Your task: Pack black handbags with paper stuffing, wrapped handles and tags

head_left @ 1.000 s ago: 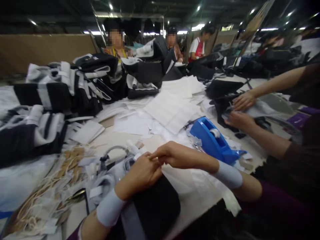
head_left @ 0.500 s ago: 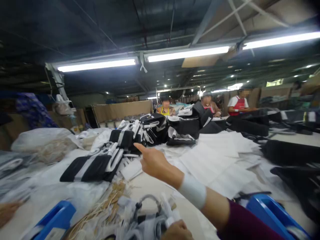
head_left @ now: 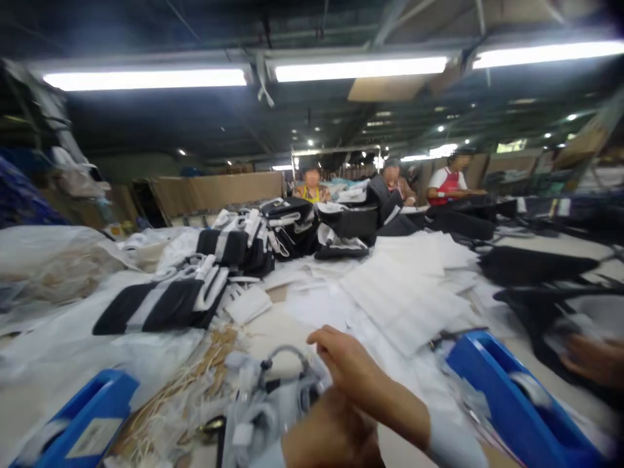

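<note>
My right hand point(head_left: 353, 372) hovers low over the table with its fingers curled and nothing visible in them. It is just right of a pale grey bundle with a thin loop handle point(head_left: 273, 390). My left hand point(head_left: 331, 435) sits at the bottom edge, blurred and partly under the right wrist. Whether it holds anything is not clear. A white cuff covers my right wrist point(head_left: 453, 448).
Blue tape dispensers stand at the right point(head_left: 511, 396) and at the bottom left point(head_left: 82, 422). Black-and-white striped bags point(head_left: 160, 302) and white sheets point(head_left: 400, 292) cover the middle. Tan string tags point(head_left: 195, 383) lie nearby. A co-worker's hand point(head_left: 592, 357) rests at the right. Three people point(head_left: 312, 188) sit at the back.
My right hand, which was stretched out pointing at the striped bags, has drawn back toward me and curled. The view has dipped slightly and my left hand has come up into it.
</note>
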A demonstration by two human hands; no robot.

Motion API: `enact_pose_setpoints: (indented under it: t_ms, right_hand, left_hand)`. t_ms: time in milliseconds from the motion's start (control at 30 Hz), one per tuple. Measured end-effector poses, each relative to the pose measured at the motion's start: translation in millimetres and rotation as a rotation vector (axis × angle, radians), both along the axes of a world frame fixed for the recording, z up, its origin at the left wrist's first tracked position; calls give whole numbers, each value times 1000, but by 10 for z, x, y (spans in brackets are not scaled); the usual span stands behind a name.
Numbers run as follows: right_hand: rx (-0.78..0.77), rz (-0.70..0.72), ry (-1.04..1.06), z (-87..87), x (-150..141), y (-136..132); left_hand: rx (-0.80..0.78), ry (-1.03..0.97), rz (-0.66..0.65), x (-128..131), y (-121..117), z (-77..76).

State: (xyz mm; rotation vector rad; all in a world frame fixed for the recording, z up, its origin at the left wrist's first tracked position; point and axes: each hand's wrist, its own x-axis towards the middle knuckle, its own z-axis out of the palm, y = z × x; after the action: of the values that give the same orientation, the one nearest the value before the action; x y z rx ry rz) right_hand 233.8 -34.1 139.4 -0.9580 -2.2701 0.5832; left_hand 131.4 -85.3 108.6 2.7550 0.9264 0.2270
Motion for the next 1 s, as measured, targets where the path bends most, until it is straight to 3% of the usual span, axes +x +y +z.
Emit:
enact_pose_setpoints:
  t_ms: [67, 133, 267, 400, 467, 667, 867, 1000]
  right_hand:
    - [-101, -100, 68, -417, 581, -398]
    - [-220, -130, 89, -664, 1012, -769]
    - [-368, 8, 96, -790, 1374, -1136]
    - [-434, 206, 179, -759, 1446, -1066]
    - [-460, 234, 257, -767, 1451, -1001]
    - [-522, 2, 528, -874, 1249, -1004]
    - [-805, -210, 654, -867, 969, -1034]
    - [-1023, -198, 764, -850, 942, -982]
  left_hand:
    - [-40, 28, -14, 39, 6, -40]
    - [-41, 34, -41, 70, 43, -53]
    - [-107, 37, -109, 98, 147, -15]
    - [-120, 12, -118, 111, 152, 39]
    - [-120, 9, -114, 121, 148, 53]
    - [-189, -11, -121, 112, 182, 50]
    - [-186, -24, -104, 71, 175, 25]
    - [-200, -53, -61, 83, 169, 73]
